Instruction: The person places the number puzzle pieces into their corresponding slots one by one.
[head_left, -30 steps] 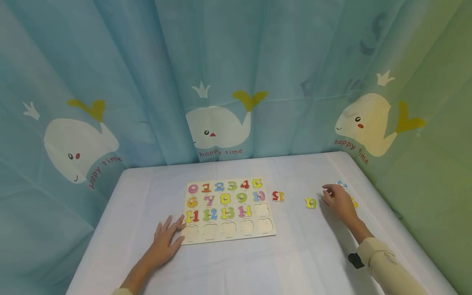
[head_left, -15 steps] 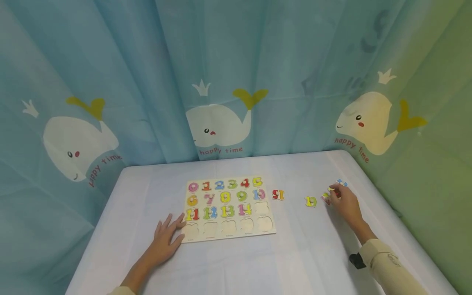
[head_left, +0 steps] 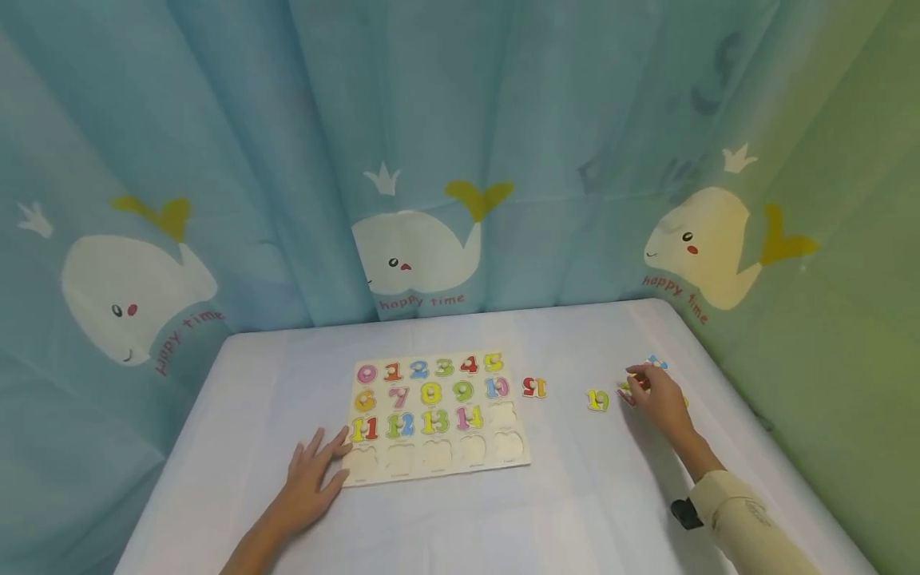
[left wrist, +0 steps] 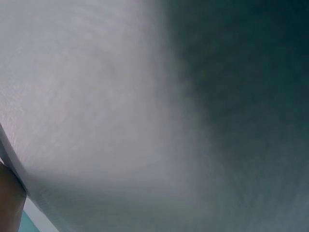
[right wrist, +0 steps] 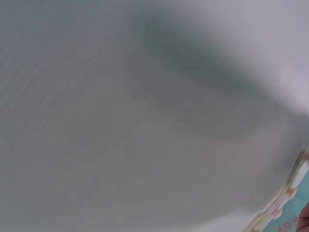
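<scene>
A wooden number puzzle board lies on the table, with number pieces 0 to 14 in its upper recesses and bare recesses below. My left hand rests with spread fingers at the board's left edge. Over a small group of loose pieces at the right, my right hand has its fingers bent, the thumb near a partly hidden piece. Something red shows between its fingers; whether they pinch it is unclear. A blue-topped piece lies just beyond. Both wrist views are mostly blurred pale surface.
A red-and-orange 15 piece lies upside down beside the board. A yellow-and-green piece is between it and my right hand. The white table ends at a blue whale-print curtain, with green curtain at the right.
My right hand shifted right and uncovered a piece under its fingertips, then came slightly back left. The left hand stays at the board. The head view has shifted a little.
</scene>
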Motion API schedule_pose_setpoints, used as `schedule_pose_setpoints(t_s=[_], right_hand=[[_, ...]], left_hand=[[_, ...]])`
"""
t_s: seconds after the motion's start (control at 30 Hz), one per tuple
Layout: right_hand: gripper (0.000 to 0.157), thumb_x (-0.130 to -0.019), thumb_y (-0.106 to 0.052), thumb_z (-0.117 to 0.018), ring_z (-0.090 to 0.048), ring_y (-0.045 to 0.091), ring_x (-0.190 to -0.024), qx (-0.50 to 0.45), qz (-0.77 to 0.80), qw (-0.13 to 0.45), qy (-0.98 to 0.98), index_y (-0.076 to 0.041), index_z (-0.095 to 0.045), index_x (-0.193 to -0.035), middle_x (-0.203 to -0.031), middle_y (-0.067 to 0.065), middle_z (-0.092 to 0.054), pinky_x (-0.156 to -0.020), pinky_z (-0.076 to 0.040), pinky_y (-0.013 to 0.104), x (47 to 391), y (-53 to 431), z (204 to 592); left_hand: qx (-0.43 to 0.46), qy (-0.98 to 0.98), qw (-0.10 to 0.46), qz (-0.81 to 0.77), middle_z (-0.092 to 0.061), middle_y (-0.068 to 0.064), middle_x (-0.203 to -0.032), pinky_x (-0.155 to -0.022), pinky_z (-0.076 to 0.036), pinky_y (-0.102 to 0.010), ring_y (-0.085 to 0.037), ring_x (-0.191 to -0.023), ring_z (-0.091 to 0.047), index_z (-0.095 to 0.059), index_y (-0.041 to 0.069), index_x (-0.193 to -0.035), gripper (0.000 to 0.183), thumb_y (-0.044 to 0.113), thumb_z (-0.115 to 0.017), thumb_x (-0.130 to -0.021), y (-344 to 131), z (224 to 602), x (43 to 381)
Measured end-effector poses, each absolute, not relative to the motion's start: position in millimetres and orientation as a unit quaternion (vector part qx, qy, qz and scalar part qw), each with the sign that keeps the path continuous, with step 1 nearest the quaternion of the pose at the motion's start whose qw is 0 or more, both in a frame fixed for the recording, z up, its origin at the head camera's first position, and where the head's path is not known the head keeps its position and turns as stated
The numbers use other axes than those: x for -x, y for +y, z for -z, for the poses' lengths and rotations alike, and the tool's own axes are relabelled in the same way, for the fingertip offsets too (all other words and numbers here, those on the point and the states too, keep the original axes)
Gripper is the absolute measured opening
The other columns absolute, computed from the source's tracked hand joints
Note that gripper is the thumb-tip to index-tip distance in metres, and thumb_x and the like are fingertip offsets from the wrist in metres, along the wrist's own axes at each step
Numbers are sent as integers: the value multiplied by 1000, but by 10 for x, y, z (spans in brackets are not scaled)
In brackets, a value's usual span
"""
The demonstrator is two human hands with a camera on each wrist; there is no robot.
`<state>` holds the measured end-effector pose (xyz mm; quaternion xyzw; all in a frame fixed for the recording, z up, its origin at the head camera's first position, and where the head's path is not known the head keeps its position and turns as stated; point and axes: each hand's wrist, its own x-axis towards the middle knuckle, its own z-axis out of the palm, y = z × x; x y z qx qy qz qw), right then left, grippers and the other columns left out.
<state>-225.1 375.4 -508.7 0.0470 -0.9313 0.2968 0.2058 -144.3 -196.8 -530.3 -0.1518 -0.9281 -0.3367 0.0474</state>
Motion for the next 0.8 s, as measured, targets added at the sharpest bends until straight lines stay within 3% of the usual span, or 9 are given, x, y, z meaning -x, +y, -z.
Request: schedule_pose_setpoints(t_s=[0.2,0.53,0.8], right_hand=[[20,-90,-5,-60,-56,24,-80,-81,-318,134,-935,3,-62,-108,-89,11,-61,-64,-46,34,2414,3415,5001],[28,-88,-4,-63,-55,28,-102,-175,-320,-22,-931,-4,-62,-115,-111,10,-62,-88,-45,47,2713,2691,4873],[27,-86,-2,-66,-55,18,-91,-187,-300,-71,-933,-5,-64,-112,-100,1,-63,-81,-50,36,2757,2517,4982]], left_hand=[[152,-927,47,340,-45,-11,-141,-108,5,-58,-47,-135,-16,-53,6,-131,44,15,-61,-89,-1980,5294,1451],[155,-928,44,335,-39,-11,-145,-107,2,-60,-46,-136,-15,-56,7,-128,40,16,-61,-89,-1960,5276,1473],[158,-930,45,330,-48,-10,-139,-105,-1,-64,-47,-135,-18,-51,5,-133,47,14,-62,-88,-1962,5284,1432]])
